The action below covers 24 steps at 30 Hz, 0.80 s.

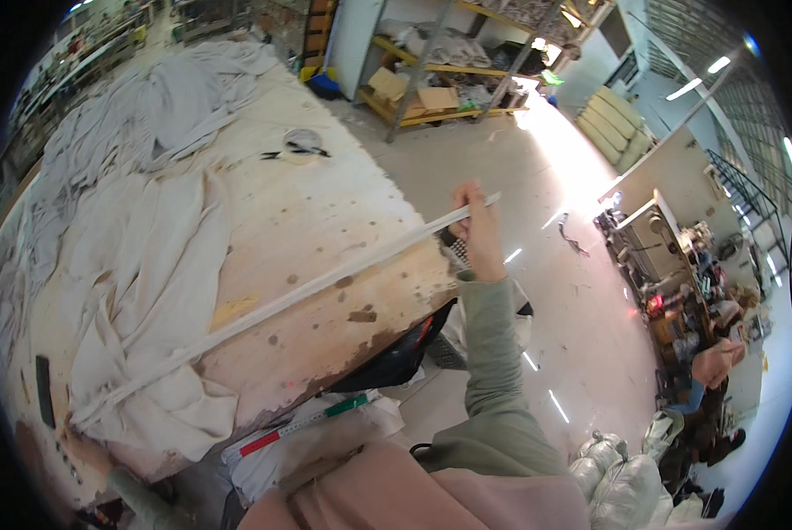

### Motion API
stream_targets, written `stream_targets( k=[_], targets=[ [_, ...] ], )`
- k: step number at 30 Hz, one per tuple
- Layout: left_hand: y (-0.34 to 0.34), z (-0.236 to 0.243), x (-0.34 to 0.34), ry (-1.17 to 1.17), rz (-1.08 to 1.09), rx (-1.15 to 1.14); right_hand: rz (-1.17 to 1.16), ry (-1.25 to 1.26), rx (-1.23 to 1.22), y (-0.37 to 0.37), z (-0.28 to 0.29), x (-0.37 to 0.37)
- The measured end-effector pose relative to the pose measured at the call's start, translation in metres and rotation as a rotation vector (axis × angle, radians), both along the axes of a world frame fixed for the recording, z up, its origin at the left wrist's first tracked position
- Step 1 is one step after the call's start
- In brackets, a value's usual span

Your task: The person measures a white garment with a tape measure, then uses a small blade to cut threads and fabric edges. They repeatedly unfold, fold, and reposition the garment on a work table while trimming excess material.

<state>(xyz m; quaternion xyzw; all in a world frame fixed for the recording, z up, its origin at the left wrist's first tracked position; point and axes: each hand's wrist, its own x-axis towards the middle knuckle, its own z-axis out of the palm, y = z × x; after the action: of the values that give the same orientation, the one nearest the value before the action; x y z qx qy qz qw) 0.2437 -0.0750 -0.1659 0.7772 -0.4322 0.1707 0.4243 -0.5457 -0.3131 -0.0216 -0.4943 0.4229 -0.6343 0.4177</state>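
My right hand, held out past the table's edge, is closed on a long pale strip. The strip runs diagonally across the worn table down to my left hand at the lower left, whose fingers grip its other end, partly blurred. Beneath the strip lies rumpled cream fabric, with a heap of grey fabric farther up the table. A dark narrow object lies near my left hand. A round roll with something black beside it sits on the upper part of the table.
Metal shelving with boxes and bundles stands beyond the table. At the right, a person is at a cluttered workbench. Stuffed sacks are at the lower right. A white bundle lies below the table's edge.
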Motion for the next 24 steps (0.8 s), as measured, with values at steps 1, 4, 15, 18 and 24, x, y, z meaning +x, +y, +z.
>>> stream_targets(
  k=[1, 4, 15, 18, 24],
  targets=[
    [-0.003, 0.009, -0.013, 0.1, 0.003, -0.03, -0.102, -0.07, 0.107, -0.007, -0.009, -0.009],
    [-0.006, 0.05, -0.07, -0.375, 0.049, 0.053, -0.142, -0.432, 0.153, -0.031, -0.027, -0.041],
    [-0.032, 0.18, -0.267, -0.293, -0.272, -0.031, 0.576, 0.406, -0.284, 0.056, -0.022, 0.237],
    [-0.032, 0.192, -0.279, -0.249, -0.268, -0.043, 0.67, 0.601, -0.426, 0.089, -0.023, 0.295],
    [-0.056, 0.208, -0.259, -0.542, -0.3, -0.021, 0.513, 0.812, -0.498, 0.048, -0.003, 0.304]
  ],
)
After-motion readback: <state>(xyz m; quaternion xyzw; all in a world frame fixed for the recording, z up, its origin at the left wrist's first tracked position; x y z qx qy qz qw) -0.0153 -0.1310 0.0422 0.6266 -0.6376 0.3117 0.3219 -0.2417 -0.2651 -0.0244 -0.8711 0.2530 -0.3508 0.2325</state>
